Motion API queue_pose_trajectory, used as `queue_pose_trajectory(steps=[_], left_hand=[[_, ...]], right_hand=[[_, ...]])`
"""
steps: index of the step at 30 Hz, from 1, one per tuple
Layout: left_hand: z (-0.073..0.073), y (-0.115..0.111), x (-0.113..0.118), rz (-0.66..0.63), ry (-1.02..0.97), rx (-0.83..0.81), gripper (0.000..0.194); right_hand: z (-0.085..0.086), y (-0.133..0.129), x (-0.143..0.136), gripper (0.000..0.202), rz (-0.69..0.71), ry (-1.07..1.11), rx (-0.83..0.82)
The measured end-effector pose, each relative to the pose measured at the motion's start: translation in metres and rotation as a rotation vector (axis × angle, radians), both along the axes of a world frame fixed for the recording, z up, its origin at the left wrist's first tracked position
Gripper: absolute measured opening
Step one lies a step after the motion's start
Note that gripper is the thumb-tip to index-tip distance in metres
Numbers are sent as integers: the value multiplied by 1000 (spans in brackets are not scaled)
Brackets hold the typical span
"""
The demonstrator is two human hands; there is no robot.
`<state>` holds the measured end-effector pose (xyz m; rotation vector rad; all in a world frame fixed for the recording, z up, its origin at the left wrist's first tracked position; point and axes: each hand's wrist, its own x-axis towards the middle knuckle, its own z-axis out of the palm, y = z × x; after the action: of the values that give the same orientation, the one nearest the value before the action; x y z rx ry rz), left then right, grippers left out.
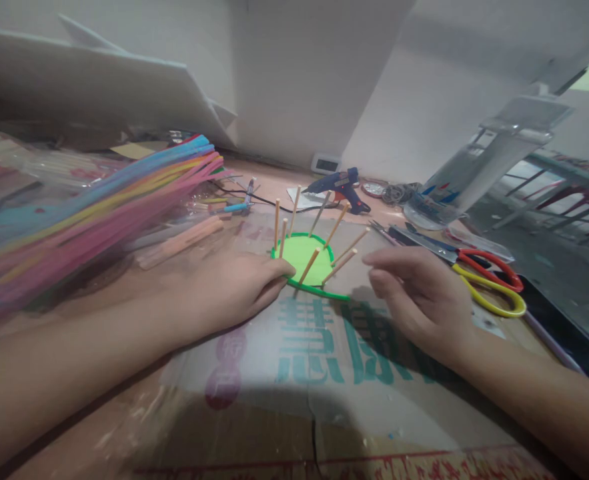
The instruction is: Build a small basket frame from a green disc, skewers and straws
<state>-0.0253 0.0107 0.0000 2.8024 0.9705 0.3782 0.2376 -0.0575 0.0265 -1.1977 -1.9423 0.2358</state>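
Observation:
A light green disc (307, 260) lies on a printed cardboard sheet (254, 413), with several thin wooden sticks (335, 227) standing around its edge. A dark green pipe cleaner (321, 292) runs along the rim, its loose end pointing right. My left hand (244, 287) is at the disc's near left edge, thumb and fingers pressed together on the green pipe cleaner. To the right of the disc, my right hand (419, 293) is raised with its fingers curled and a gap between thumb and forefinger; nothing shows in it.
Colourful pipe cleaners (124, 207) fill the left side. A blue glue gun (337, 183) lies behind the disc. On the right are red and yellow-handled scissors (491, 287), a clear plastic bottle (474, 160) and a dark flat object (564, 327). Behind stands a small white display (325, 163).

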Motion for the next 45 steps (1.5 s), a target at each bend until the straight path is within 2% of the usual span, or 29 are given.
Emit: queue_pose_trajectory(steps=[4, 9, 11, 14, 16, 20, 23, 26, 29, 31, 34, 36, 40, 42, 45], left_hand=[[-1, 0, -2, -4, -18, 1, 32], [-2, 1, -2, 14, 28, 31, 34], [-2, 1, -1, 15, 51, 32, 34], [-3, 1, -1, 18, 61, 28, 34], [-4, 1, -1, 19, 52, 34, 33], [-3, -2, -5, 9, 44, 106, 31], [4, -8, -8, -4, 21, 214, 27], [15, -17, -11, -13, 10, 248, 22], [22, -23, -11, -4, 64, 208, 21], [22, -24, -10, 18, 85, 169, 22], [16, -21, -9, 61, 68, 126, 22], [11, -18, -11, 67, 34, 126, 23], [3, -14, -16, 15, -66, 206, 23], [2, -13, -17, 9, -92, 248, 24], [4, -10, -17, 0, -92, 253, 25]], right_hand=[[19, -5, 7, 20, -25, 23, 90], [42, 17, 20, 6, -219, 302, 198], [44, 29, 27, 4, -212, 437, 111], [43, 38, 30, 4, -92, 641, -203], [45, 35, 26, 3, -32, 715, -335], [54, 11, 7, 3, 46, 714, -382], [57, -8, -5, 4, 116, 687, -434], [61, -18, -7, 5, 147, 629, -366], [69, -14, 1, 7, 95, 603, -126], [73, -6, 8, 6, 56, 650, -36], [73, 5, 15, 4, 34, 700, -150], [71, 8, 16, 4, 39, 653, -209], [66, 10, 18, 5, -6, 430, -175], [59, 16, 22, 6, -37, 222, -189], [38, 32, 27, 11, -42, -134, -246]])
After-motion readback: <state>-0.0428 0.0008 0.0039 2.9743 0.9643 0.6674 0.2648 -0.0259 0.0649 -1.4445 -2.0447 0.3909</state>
